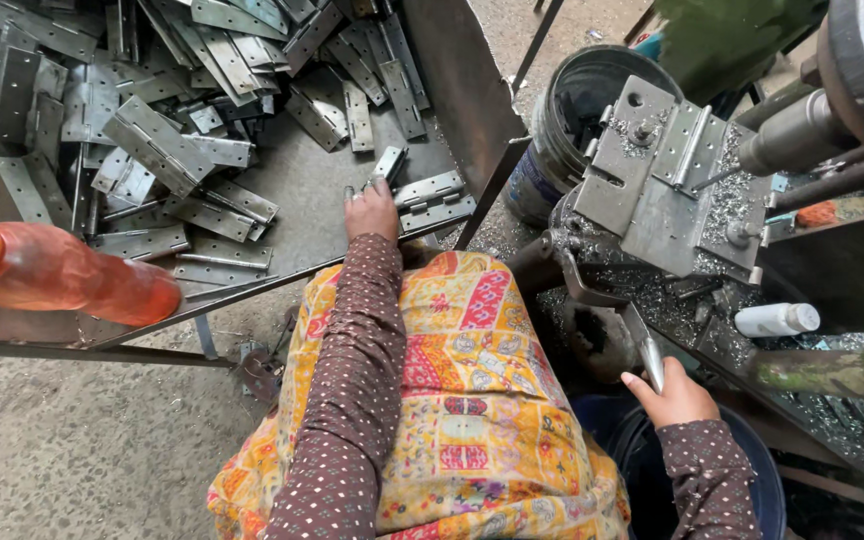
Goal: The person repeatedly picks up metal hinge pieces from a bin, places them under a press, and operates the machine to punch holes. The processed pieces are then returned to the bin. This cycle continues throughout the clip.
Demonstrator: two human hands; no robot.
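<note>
A: What is the left hand (372,212) on?

B: It reaches into the metal tray (302,180), fingers loosely spread over a flat steel hinge (389,162) near the tray's front corner. I cannot tell whether they grip it; the fingertips are hidden behind the back of the hand.

A: And the right hand (674,397)?

B: Curled round the lever handle (644,345) of the drilling jig (652,190), thumb laid along it. The handle's lower end disappears inside the fist.

A: What else is hard to read?

B: The drill spindle (802,135) is cut off at the right edge. An orange plastic bottle (52,272) is blurred, very close to the camera, at the left.

A: Containers?

B: The tray holds a heap of hinges (142,140), piled thick at the far left, with two more hinges (437,200) lying flat just beside the left hand. A dark bucket (572,110) stands between tray and jig; its contents are too dark to make out. Metal shavings (732,200) cover the jig plate, and a small white bottle (777,319) lies near it.
</note>
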